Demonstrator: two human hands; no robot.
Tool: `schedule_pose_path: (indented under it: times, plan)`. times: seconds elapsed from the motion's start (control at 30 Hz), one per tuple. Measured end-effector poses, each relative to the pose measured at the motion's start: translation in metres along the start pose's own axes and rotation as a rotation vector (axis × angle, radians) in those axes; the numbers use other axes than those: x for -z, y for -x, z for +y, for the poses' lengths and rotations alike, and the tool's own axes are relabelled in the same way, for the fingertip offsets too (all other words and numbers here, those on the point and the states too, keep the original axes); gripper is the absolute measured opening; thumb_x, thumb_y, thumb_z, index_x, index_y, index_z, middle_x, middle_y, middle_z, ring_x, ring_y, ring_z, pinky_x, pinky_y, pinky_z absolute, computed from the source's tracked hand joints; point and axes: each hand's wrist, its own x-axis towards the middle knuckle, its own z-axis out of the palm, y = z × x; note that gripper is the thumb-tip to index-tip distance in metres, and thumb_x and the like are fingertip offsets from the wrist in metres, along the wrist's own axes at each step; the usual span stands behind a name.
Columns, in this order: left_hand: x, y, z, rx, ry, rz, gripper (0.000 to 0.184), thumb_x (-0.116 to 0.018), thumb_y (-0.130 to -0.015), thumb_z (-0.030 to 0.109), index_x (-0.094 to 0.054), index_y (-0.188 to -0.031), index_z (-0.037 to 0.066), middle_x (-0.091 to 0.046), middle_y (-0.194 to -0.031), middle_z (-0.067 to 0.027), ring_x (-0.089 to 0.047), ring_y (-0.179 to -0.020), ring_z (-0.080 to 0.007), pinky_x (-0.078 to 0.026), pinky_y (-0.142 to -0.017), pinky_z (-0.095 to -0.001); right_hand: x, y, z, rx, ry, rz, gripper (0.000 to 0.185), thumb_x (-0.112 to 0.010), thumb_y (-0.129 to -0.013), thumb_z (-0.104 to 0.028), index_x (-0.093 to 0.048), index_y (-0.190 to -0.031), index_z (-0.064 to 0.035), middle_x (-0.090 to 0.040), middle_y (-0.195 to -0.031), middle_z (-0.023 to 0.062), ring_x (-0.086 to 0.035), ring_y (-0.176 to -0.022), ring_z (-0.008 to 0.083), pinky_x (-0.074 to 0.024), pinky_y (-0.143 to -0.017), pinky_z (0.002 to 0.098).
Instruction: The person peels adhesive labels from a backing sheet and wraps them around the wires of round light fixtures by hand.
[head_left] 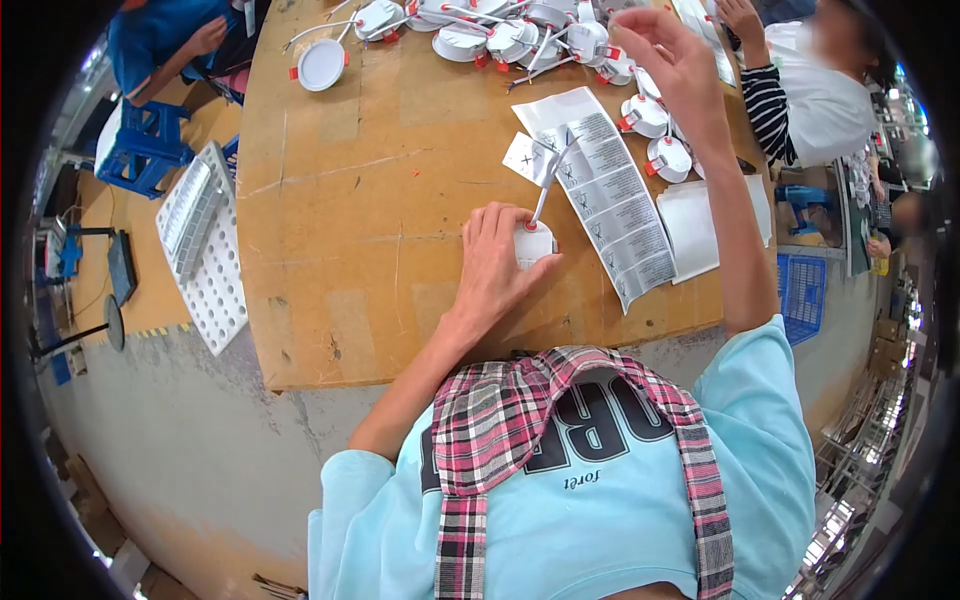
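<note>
My left hand (492, 262) is wrapped round a round white lamp unit (533, 245) on the brown table (350, 220). A white cable (547, 187) runs from the unit toward a sheet of grey printed labels (615, 195). A small white paper with a cross mark (527, 158) lies just beyond the unit. My right hand (672, 62) is raised at the upper right, above the piled lamps, its fingers bent toward the thumb. Whether anything small is between its fingertips cannot be made out.
Many white lamps with red clips (512, 40) are heaped at the far edge. One lamp (322, 65) lies apart at upper left. White sheets (698, 230) lie at right. Two people, one in blue (170, 40), one in white (825, 95), sit beside the table.
</note>
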Motion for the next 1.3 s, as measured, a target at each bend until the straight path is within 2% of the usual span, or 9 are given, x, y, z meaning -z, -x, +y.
schedule_pose_path:
  times: [0.03, 0.17, 0.33, 0.47, 0.57, 0.67, 0.87, 1.07, 1.3]
  plan:
    - [0.0, 0.0, -0.001, 0.003, -0.003, -0.002, 0.055, -0.08, -0.07, 0.028, -0.054, -0.11, 0.002, -0.053, -0.107, -0.013, -0.047, -0.104, -0.0319, -0.037, -0.094, -0.0422, 0.006, 0.002, 0.0, 0.019, 0.032, -0.026, 0.028, -0.065, -0.092, -0.025, -0.064, -0.11, -0.0034, -0.067, -0.091, 0.0018, -0.062, -0.086, 0.0078, -0.0485, -0.075, 0.0239]
    - [0.006, -0.002, 0.007, 0.048, 0.063, -0.006, 0.057, -0.081, -0.071, 0.029, -0.053, -0.113, 0.002, -0.054, -0.107, -0.0141, -0.049, -0.105, -0.0305, -0.04, -0.092, -0.0404, -0.021, 0.049, 0.019, -0.235, -0.093, -0.134, 0.033, -0.07, -0.086, -0.033, -0.068, -0.104, -0.0054, -0.066, -0.088, 0.0, -0.057, -0.077, 0.0063, -0.0457, -0.066, 0.0245]
    - [0.019, -0.018, 0.0, 0.154, 0.254, 0.137, 0.056, -0.074, -0.08, 0.031, -0.05, -0.119, -0.003, -0.053, -0.11, -0.0147, -0.05, -0.104, -0.0269, -0.042, -0.089, -0.0381, -0.048, 0.077, 0.032, -0.453, -0.258, -0.251, 0.036, -0.07, -0.085, -0.036, -0.069, -0.102, -0.0045, -0.066, -0.088, 0.0004, -0.052, -0.071, 0.0068, -0.0423, -0.063, 0.0235]
    - [0.029, -0.054, -0.016, 0.294, 0.494, 0.203, 0.051, -0.063, -0.091, 0.034, -0.051, -0.121, -0.006, -0.054, -0.113, -0.0144, -0.053, -0.104, -0.0223, -0.043, -0.089, -0.0353, -0.052, 0.074, 0.024, -0.4, -0.208, -0.211, 0.027, -0.069, -0.088, -0.029, -0.068, -0.095, -0.0024, -0.062, -0.081, -0.0019, -0.052, -0.073, 0.0048, -0.0415, -0.065, 0.0218]
    - [0.033, -0.078, -0.023, 0.353, 0.496, 0.107, 0.049, -0.055, -0.097, 0.036, -0.053, -0.126, -0.003, -0.06, -0.111, -0.0092, -0.055, -0.097, -0.0152, -0.043, -0.085, -0.0281, -0.055, 0.073, 0.019, -0.393, -0.247, -0.181, 0.024, -0.069, -0.089, -0.026, -0.067, -0.09, -0.002, -0.062, -0.077, -0.0021, -0.052, -0.071, 0.0044, -0.0419, -0.064, 0.0216]
    - [0.029, -0.093, -0.026, 0.352, 0.612, -0.004, 0.047, -0.054, -0.097, 0.039, -0.06, -0.121, -0.001, -0.064, -0.102, -0.0061, -0.054, -0.091, -0.0113, -0.043, -0.082, -0.0269, -0.055, 0.074, 0.021, -0.388, -0.256, -0.185, 0.023, -0.069, -0.089, -0.025, -0.066, -0.089, -0.002, -0.062, -0.078, -0.002, -0.052, -0.071, 0.0038, -0.042, -0.063, 0.0211]
    - [0.027, -0.095, -0.021, 0.386, 0.709, -0.131, 0.03, -0.063, -0.093, 0.031, -0.069, -0.104, 0.004, -0.066, -0.089, -0.0005, -0.053, -0.078, -0.0063, -0.041, -0.07, -0.0219, -0.055, 0.076, 0.025, -0.362, -0.308, -0.187, 0.023, -0.068, -0.089, -0.025, -0.066, -0.09, -0.0023, -0.062, -0.081, -0.0019, -0.053, -0.073, 0.004, -0.043, -0.064, 0.0213]
    - [0.024, -0.095, -0.034, 0.379, 0.836, -0.078, 0.015, -0.067, -0.091, 0.018, -0.068, -0.092, 0.004, -0.066, -0.08, 0.0, -0.057, -0.073, -0.006, -0.044, -0.072, -0.0221, -0.057, 0.078, 0.018, -0.359, -0.253, -0.131, 0.021, -0.066, -0.089, -0.02, -0.065, -0.086, 0.0008, -0.064, -0.076, 0.0017, -0.056, -0.069, 0.0074, -0.0441, -0.062, 0.0247]
    - [0.013, -0.088, -0.033, 0.334, 0.837, 0.087, 0.015, -0.067, -0.091, 0.015, -0.065, -0.09, 0.0, -0.067, -0.081, -0.0034, -0.061, -0.074, -0.0084, -0.05, -0.068, -0.0236, -0.064, 0.078, 0.02, -0.328, -0.121, -0.145, 0.027, -0.068, -0.088, -0.024, -0.063, -0.085, 0.0022, -0.061, -0.071, 0.0051, -0.053, -0.063, 0.0101, -0.0431, -0.058, 0.0285]
